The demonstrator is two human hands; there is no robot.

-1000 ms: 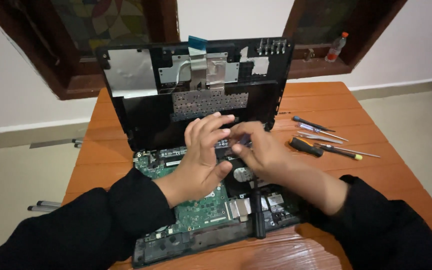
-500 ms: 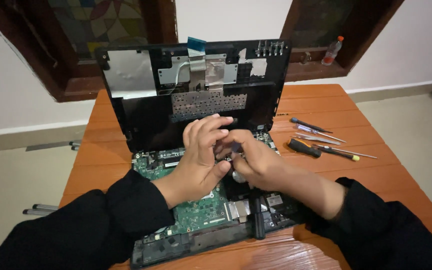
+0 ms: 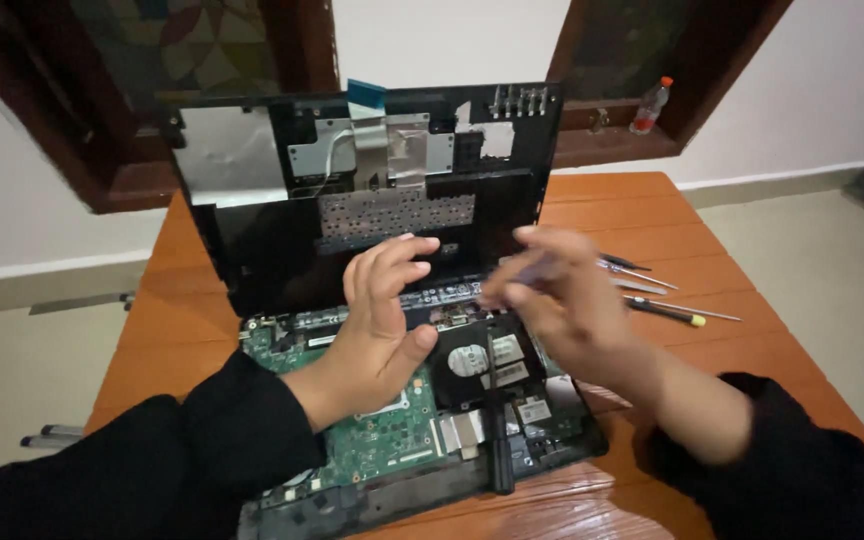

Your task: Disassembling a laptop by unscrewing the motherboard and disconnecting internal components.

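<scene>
On the wooden desk, an opened laptop is lying with its green circuit board exposed, and its black upper cover is standing tilted up behind the board, its inner side with foil and metal patches facing the person. The left hand is hovering over the rear edge of the board, fingers loosely curled and spread, thumb held apart below them, gripping nothing that shows. The right hand is blurring just to its right, above the dark drive with its round silver label; its fingertips are bunching together as if pinching something small, but what lies between them cannot be told. The two hands are sitting near each other without touching. Both arms are wearing black sleeves. To the right of the laptop, several screwdrivers are lying on the desk, one with a yellow tip on its handle. A plastic bottle with a red cap is standing on the window ledge behind.
</scene>
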